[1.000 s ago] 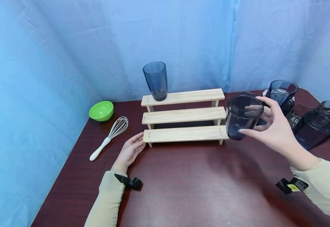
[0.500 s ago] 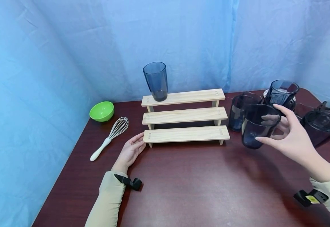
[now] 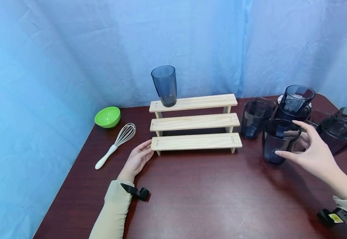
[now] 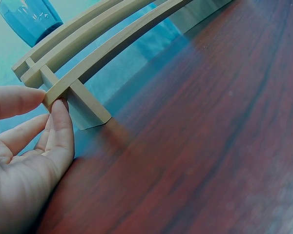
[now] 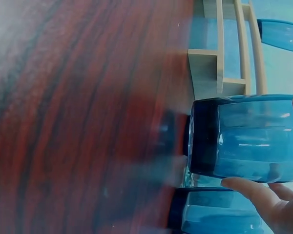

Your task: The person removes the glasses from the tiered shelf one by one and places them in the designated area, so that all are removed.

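Note:
A three-tier wooden display stand (image 3: pixel 195 142) stands mid-table, one blue-grey glass tumbler (image 3: pixel 165 86) upright at the left of its top tier. My left hand (image 3: pixel 137 159) pinches the left end of the lowest tier; the left wrist view shows the thumb on top and fingers (image 4: pixel 61 124) beneath the board. To the right of the stand, my right hand (image 3: pixel 313 151) grips another dark tinted glass (image 3: pixel 276 146) by its side, thumb in front and the other fingers partly behind it. In the right wrist view this glass (image 5: pixel 254 139) is held upright, its base close over the table.
Several more tinted glasses crowd the right side, among them one glass (image 3: pixel 255 121) right behind the held one and another glass (image 3: pixel 337 134) at the far right. A green bowl (image 3: pixel 107 117) and a white-handled whisk (image 3: pixel 115 146) lie at left. Blue curtain (image 3: pixel 197 43) hangs behind the table.
My right hand has carried the glass rightward and down, away from the stand's right end, uncovering the glass behind. My left hand stays on the lowest tier.

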### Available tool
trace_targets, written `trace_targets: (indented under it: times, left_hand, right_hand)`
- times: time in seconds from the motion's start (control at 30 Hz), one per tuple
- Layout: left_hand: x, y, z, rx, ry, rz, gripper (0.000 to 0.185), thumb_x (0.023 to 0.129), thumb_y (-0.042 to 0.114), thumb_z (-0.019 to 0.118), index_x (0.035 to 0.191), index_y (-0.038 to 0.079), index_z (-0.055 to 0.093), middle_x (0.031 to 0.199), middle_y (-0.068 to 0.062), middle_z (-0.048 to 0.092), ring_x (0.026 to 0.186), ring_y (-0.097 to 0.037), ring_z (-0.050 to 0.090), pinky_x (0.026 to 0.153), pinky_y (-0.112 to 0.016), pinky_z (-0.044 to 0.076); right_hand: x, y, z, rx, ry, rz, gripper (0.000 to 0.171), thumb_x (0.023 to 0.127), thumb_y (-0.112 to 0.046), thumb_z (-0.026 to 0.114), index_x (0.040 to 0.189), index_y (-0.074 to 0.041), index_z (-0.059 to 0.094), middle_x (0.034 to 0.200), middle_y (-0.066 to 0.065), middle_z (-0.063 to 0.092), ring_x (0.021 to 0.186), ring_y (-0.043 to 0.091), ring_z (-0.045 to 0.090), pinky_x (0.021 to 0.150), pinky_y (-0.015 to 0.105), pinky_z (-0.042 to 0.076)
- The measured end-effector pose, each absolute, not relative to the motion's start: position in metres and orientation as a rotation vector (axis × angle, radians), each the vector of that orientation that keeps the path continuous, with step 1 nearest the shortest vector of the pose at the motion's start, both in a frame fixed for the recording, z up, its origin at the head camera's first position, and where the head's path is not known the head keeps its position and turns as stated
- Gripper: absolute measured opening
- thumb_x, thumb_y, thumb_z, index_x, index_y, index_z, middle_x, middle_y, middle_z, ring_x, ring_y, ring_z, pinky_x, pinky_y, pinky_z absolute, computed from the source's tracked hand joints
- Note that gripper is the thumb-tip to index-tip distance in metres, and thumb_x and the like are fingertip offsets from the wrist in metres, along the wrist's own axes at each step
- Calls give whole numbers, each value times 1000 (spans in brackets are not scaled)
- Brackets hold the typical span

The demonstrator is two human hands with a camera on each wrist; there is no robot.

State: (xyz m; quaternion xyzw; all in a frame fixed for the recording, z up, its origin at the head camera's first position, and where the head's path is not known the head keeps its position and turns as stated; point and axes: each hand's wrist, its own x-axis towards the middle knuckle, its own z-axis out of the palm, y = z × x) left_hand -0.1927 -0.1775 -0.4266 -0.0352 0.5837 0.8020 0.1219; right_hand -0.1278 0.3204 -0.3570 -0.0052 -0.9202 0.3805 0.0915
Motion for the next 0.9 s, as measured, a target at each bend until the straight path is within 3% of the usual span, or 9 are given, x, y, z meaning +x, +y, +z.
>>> trace_targets:
  times: [0.1, 0.17, 0.27, 0.37, 0.43, 0.63, 0.73, 0.83, 0.9]
  left_hand:
    - [-193, -177, -427, -103, 1700, 2346, 53, 95, -9, 39, 147, -5, 25, 118, -2, 51, 92, -1, 60, 81, -15, 48]
    - [-193, -178, -428, -99, 1697, 2344, 54, 95, -9, 38, 147, -5, 24, 115, 0, 52, 91, -1, 60, 81, -15, 48]
    - [-192, -178, -427, -104, 1697, 2345, 53, 96, -8, 38, 147, -4, 24, 112, 3, 53, 91, -1, 60, 82, -15, 48]
    - [-192, -178, -426, -108, 1691, 2344, 53, 96, -8, 38, 147, -4, 25, 112, 3, 53, 92, -1, 60, 82, -16, 48]
    - [-193, -178, -426, -113, 1693, 2342, 53, 96, -8, 38, 147, -3, 25, 115, 0, 52, 93, -1, 60, 83, -16, 48]
    - [-193, -177, -427, -111, 1692, 2342, 53, 95, -9, 38, 147, -4, 25, 117, -1, 51, 92, -2, 59, 82, -16, 48]
    - [-193, -177, -427, -106, 1694, 2343, 54, 95, -9, 38, 147, -5, 24, 114, 0, 51, 91, -1, 59, 82, -16, 48]
    - [-193, -178, -427, -112, 1696, 2346, 54, 95, -9, 38, 147, -4, 25, 115, 0, 52, 92, -1, 60, 82, -16, 48]
    - [-193, -178, -426, -120, 1694, 2344, 53, 96, -8, 38, 147, -3, 25, 116, 0, 51, 92, -1, 60, 82, -16, 48]
  right_hand:
    - [-129, 321, -359, -34, -2737, 1127, 105, 73, -28, 82, 152, -28, 13, 133, 26, 48, 117, 56, 41, 60, -1, 33]
    - [-129, 322, -361, -42, -2735, 1114, 105, 73, -29, 82, 152, -28, 13, 127, 10, 54, 117, 55, 43, 60, 0, 33]
    - [-129, 325, -365, -36, -2720, 1103, 105, 72, -28, 83, 152, -25, 14, 111, -19, 48, 114, 15, 59, 59, 2, 37]
    - [-130, 327, -368, -27, -2706, 1102, 105, 72, -27, 83, 152, -22, 14, 104, -31, 39, 91, -23, 44, 56, 5, 40]
    - [-130, 327, -368, -24, -2701, 1099, 106, 72, -27, 83, 152, -21, 14, 103, -32, 38, 82, -30, 33, 56, 5, 39]
    - [-129, 329, -369, -27, -2687, 1080, 104, 73, -22, 82, 151, -17, 13, 105, -27, 44, 83, -27, 41, 57, 3, 38]
    - [-133, 339, -379, -55, -2703, 1077, 105, 75, -24, 81, 152, -20, 9, 117, 1, 57, 106, 7, 62, 60, 8, 45]
    - [-139, 353, -396, -94, -2714, 1023, 106, 75, -32, 80, 151, -29, 6, 124, 21, 54, 122, 38, 50, 62, 6, 45]
    - [-143, 363, -407, -97, -2706, 998, 108, 74, -33, 81, 150, -33, 5, 124, 13, 56, 125, 40, 46, 64, 4, 43]
